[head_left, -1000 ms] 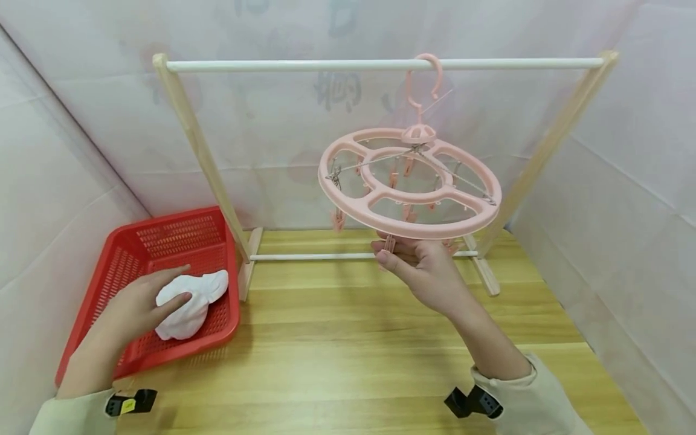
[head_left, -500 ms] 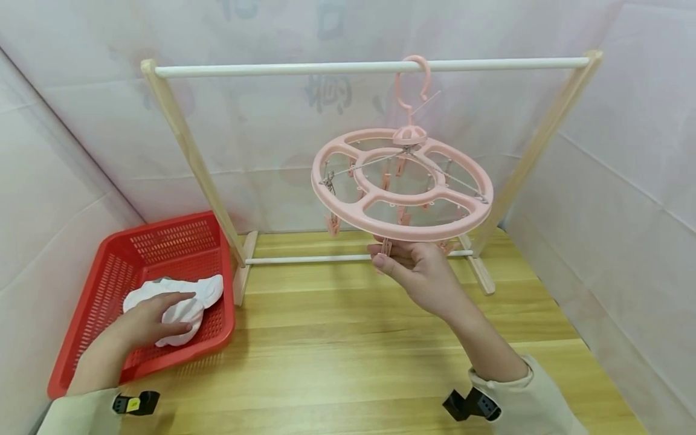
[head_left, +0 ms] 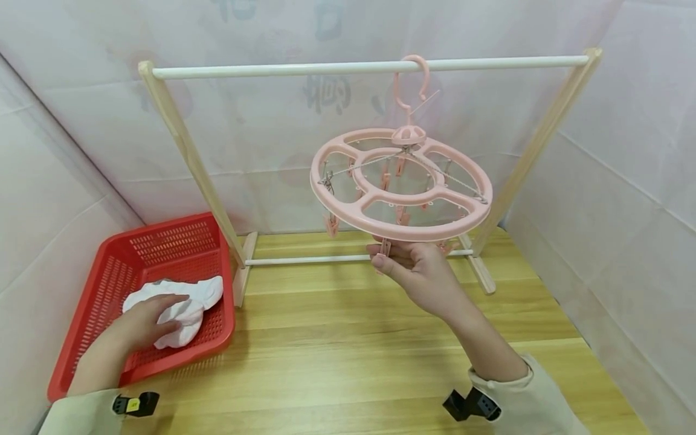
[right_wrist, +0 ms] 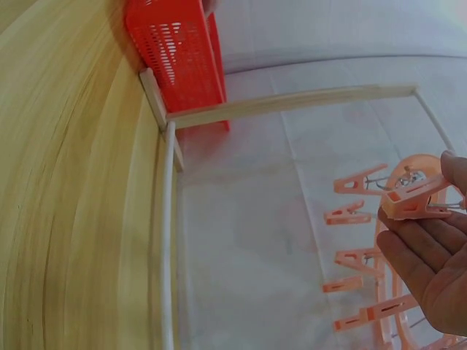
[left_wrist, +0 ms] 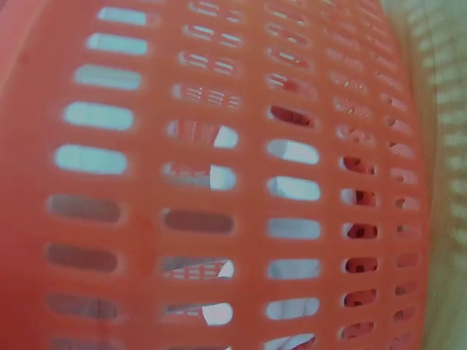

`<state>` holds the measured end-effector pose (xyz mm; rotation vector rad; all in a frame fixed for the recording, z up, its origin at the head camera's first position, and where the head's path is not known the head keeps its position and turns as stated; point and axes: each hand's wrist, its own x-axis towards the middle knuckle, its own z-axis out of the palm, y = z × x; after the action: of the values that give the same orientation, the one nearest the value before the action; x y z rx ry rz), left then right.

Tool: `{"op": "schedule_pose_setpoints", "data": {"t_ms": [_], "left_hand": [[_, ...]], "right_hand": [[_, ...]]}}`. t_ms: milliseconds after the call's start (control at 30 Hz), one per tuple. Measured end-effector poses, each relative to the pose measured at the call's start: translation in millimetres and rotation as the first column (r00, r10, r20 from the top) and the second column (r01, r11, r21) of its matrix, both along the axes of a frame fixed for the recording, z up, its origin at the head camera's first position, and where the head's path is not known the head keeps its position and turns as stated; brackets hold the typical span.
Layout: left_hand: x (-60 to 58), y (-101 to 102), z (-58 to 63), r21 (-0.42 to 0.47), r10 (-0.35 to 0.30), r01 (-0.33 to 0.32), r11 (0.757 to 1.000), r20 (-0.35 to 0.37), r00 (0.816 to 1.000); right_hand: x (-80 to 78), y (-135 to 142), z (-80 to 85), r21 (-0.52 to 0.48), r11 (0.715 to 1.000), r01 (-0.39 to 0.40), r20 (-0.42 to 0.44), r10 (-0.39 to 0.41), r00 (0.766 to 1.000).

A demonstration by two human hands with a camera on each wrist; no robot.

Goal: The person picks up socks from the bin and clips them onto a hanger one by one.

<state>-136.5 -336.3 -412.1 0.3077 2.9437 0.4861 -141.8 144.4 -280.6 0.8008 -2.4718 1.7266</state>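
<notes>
My left hand reaches down into the red plastic basket, its fingers and thumb gathered round a white sock. More white sock fabric lies just behind it. The left wrist view is filled by the basket's slotted wall, and the hand is hidden there. To the right, a pink round clip hanger hangs by its hook from a white bar. Beneath its front rim my right hand pinches a pink clothespin between thumb and fingers.
A wooden stand carries the white top bar, with a lower white rod near the table. Several other pink clothespins dangle from the hanger. Pale cloth walls enclose the back and sides.
My left hand has sunk lower into the basket, and the white fabric has spread out, with thumb and fingers drawing in on a sock. The right hand keeps its pinch on the clothespin.
</notes>
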Motion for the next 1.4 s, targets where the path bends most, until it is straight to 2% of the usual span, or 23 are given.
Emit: {"op": "schedule_pose_setpoints", "data": {"t_ms": [133,300,533,700,833,1033,1133,1233,1333,1400], "left_hand": [[1.1,-3,1.0,-0.007,-0.004,0.003,1.000,-0.052,0.999],[1.3,-5,7.9,-0.011,0.043,-0.044,0.999,-0.089,0.995],[4.4,-3,22.4,0.069,0.098,-0.089,0.994,-0.136,0.986],[6.4,2,35.3,0.175,0.124,-0.084,0.981,-0.235,0.964],[7.2,9,46.2,0.324,0.167,-0.070,0.943,-0.281,0.945],[4.7,24,60.1,0.549,0.224,-0.038,0.835,-0.276,0.934],[5.1,34,67.9,0.585,0.274,-0.045,0.810,-0.310,0.910],[7.0,44,74.4,0.558,0.316,-0.050,0.829,-0.392,0.864],[7.8,54,79.3,0.517,0.339,-0.046,0.854,-0.489,0.804],[6.3,61,82.3,0.518,0.344,-0.026,0.855,-0.529,0.776]], "right_hand": [[0.5,0,-0.3,-0.002,1.000,0.003,-0.009,-0.003,1.000],[0.4,0,0.1,-0.020,1.000,-0.010,-0.007,0.010,1.000],[1.0,1,-0.2,-0.015,1.000,0.002,-0.001,-0.002,1.000],[0.7,1,-0.9,-0.012,1.000,0.011,-0.006,-0.011,1.000],[0.1,2,-0.5,-0.009,1.000,0.004,-0.010,-0.004,1.000],[-0.8,3,0.9,-0.054,0.998,-0.031,0.015,0.032,0.999],[-0.7,3,1.3,-0.044,0.999,-0.022,0.004,0.023,1.000],[0.0,3,1.3,-0.037,0.999,-0.017,0.010,0.018,1.000],[0.2,3,1.0,-0.030,0.999,-0.014,0.014,0.015,1.000],[0.4,3,1.0,-0.018,1.000,-0.005,0.010,0.006,1.000]]}}
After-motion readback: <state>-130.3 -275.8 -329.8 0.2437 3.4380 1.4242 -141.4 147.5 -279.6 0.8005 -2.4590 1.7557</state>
